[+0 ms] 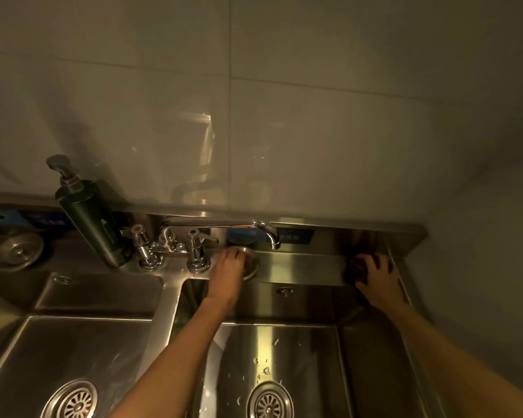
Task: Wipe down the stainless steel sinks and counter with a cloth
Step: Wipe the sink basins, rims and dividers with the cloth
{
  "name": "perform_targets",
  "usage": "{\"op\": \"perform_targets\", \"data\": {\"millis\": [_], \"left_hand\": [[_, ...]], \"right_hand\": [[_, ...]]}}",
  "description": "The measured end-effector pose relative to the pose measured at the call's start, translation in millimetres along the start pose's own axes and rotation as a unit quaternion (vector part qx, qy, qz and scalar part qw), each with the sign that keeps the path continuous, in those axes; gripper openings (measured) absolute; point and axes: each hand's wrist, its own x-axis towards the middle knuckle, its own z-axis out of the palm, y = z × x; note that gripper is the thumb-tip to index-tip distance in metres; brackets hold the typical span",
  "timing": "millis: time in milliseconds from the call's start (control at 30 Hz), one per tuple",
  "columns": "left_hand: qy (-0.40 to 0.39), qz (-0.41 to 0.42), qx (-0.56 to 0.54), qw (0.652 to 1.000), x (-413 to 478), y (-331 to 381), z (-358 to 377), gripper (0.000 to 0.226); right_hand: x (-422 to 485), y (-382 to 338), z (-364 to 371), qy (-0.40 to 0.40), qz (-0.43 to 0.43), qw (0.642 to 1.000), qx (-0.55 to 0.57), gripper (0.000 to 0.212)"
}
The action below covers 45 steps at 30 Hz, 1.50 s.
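Steel drain cover (252, 264) under left hand (227, 267)

We see the left sink (82, 342), the right sink (284, 348) and the surface (302, 267) behind them in brushed stainless steel, satin and streaky. The tap (264, 227) is mirror-bright chrome, the round lid (251, 265) duller metal. The soap bottle (91, 218) looks dark, smooth, faintly shiny. The wall tiles (314, 131) are glossy; the cloth (356, 270) at far right is dark and matt.
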Motion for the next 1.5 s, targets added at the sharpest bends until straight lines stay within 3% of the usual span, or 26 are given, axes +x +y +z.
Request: {"op": "perform_targets", "data": {"millis": [400,600,733,867,1000,1100,1233,1333,1500], "left_hand": [[0.015,-0.103,0.008,0.995,-2,3,4,0.038],[0.037,-0.092,0.019,0.995,-15,2,-9,0.04],[0.064,-0.121,0.004,0.991,-92,-9,-26,0.041],[0.058,-0.225,0.039,0.972,-237,-23,-38,0.057],[0.029,-0.318,0.089,0.944,-353,-26,-35,0.072],[0.042,-0.346,0.103,0.932,-392,-25,-31,0.074],[0.058,-0.339,0.091,0.934,-418,-28,-32,0.079],[0.054,-0.329,0.079,0.939,-441,-34,-42,0.075],[0.045,-0.271,0.06,0.96,-483,-58,-55,0.059]], "right_hand": [[2,3,5,0.012,-0.007,1.0,-0.017,0.064],[-23,-12,-3,0.042,-0.06,0.997,0.012,0.062],[-58,-56,-1,-0.005,-0.194,0.977,0.089,0.064],[-94,-138,2,-0.059,-0.361,0.924,0.112,0.061],[-118,-239,9,-0.064,-0.465,0.873,0.132,0.06],[-126,-300,23,-0.093,-0.48,0.868,0.088,0.06],[-144,-338,51,-0.084,-0.439,0.895,0.01,0.054],[-172,-328,62,-0.049,-0.441,0.896,-0.011,0.052],[-266,-289,83,-0.053,-0.505,0.862,0.007,0.046]]}}
